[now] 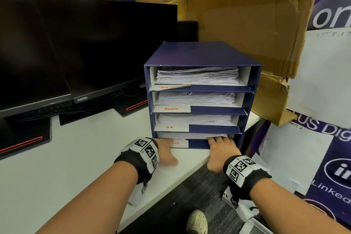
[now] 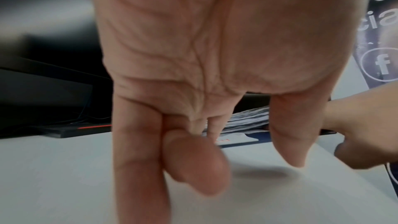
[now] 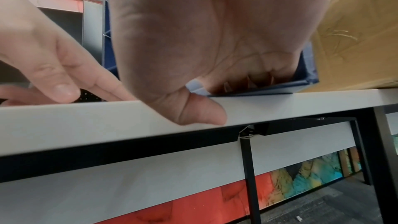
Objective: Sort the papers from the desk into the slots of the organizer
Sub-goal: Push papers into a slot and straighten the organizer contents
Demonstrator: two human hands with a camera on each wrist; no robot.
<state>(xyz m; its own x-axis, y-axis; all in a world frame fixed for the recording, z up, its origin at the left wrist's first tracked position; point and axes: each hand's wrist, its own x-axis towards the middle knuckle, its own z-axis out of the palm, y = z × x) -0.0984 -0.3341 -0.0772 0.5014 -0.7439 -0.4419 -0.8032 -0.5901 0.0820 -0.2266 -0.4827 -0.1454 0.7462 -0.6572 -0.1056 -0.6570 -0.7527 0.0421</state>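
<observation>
A dark blue organizer (image 1: pixel 199 53) with several stacked slots stands on the white desk (image 1: pixel 76 157). Every slot holds white papers; red labels read ADMIN (image 1: pixel 171 109) and H.R (image 1: pixel 169 127). My right hand (image 1: pixel 222 148) reaches straight fingers into the bottom slot against its papers (image 1: pixel 190 135), with the thumb over the desk edge (image 3: pixel 86 122). My left hand (image 1: pixel 163 150) lies on the desk at the slot's left front and covers part of the bottom label. From the left wrist, the left hand (image 2: pixel 193 74) holds nothing, one finger bent under; the stack (image 2: pixel 247 118) lies beyond it.
Black monitors (image 1: pixel 76 53) on stands fill the left and back of the desk. A large cardboard box (image 1: pixel 247 15) leans behind and right of the organizer. A purple banner (image 1: pixel 322 138) with white sheets hangs at the right. A shoe (image 1: pixel 196 220) shows below on the carpet.
</observation>
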